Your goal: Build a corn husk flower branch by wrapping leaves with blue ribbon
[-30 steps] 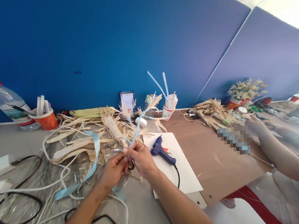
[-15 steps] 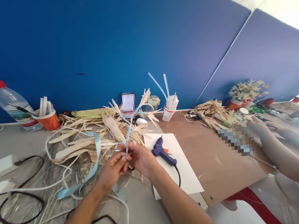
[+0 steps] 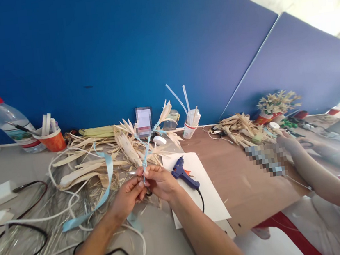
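Observation:
Between my hands stands a thin stem (image 3: pixel 146 155) wrapped in light blue ribbon. It branches at the top into pale corn-husk flowers (image 3: pixel 165 112). My left hand (image 3: pixel 130 194) pinches its lower end between thumb and fingers. Just above, my right hand (image 3: pixel 161 181) closes thumb and fingers on the wrapped part. Left of the hands a loose light blue ribbon (image 3: pixel 110 172) curls over dry corn husks (image 3: pixel 82 173); whether it joins the stem I cannot tell. A blue glue gun (image 3: pixel 184 174) lies on white paper (image 3: pixel 211 199), right of my right hand.
At the back left stand a bottle (image 3: pixel 10 122) and an orange cup (image 3: pixel 54 141) of tools. A white cup (image 3: pixel 189 129) holds straws. White cables (image 3: pixel 71 208) and black cables (image 3: pixel 126 250) cross the table. At right are another person's arms (image 3: pixel 314 167) and a husk pile (image 3: pixel 238 129).
My right hand's fingers have drawn in and pinch the stem just above the left hand. The stem shows more upright. The whole view has shifted slightly.

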`<action>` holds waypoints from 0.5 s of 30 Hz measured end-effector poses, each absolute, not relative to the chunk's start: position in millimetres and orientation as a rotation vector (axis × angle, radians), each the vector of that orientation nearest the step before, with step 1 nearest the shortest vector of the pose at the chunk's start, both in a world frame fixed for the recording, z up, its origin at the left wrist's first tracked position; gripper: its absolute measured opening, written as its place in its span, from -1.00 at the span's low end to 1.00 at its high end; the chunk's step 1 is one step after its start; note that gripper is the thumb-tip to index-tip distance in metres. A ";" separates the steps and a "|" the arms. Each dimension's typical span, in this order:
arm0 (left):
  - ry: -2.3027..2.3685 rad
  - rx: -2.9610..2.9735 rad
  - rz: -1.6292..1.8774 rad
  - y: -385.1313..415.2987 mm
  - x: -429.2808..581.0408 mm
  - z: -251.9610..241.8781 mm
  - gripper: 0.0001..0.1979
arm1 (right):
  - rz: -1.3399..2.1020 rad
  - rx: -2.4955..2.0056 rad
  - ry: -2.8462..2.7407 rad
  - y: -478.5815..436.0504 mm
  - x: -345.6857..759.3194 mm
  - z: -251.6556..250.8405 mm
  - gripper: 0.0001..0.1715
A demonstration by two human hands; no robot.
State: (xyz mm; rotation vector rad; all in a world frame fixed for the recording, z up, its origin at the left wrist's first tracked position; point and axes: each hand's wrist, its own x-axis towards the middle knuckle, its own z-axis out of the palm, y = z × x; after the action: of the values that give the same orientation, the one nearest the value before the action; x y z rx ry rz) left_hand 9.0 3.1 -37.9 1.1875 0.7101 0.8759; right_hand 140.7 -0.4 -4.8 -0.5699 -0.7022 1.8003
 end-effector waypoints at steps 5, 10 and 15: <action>0.738 1.188 0.840 0.9 11.2 -33.3 -0.64 | 1.738 -0.598 -0.682 0.4 137.5 -6.2 -0.77; 0.742 1.175 0.841 0.3 11.7 -32.0 -0.63 | 1.632 -0.662 -0.668 -2.4 131.7 1.2 -0.76; 0.751 1.176 0.832 0.2 11.3 -31.9 -0.61 | 1.533 -0.716 -0.693 -5.0 126.7 4.9 -0.75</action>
State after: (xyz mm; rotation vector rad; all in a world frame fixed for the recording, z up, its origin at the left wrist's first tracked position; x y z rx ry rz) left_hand 11.3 0.2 -31.9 1.1756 0.7507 0.8323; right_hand 126.7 -5.0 4.9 -0.7159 -0.6933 1.5333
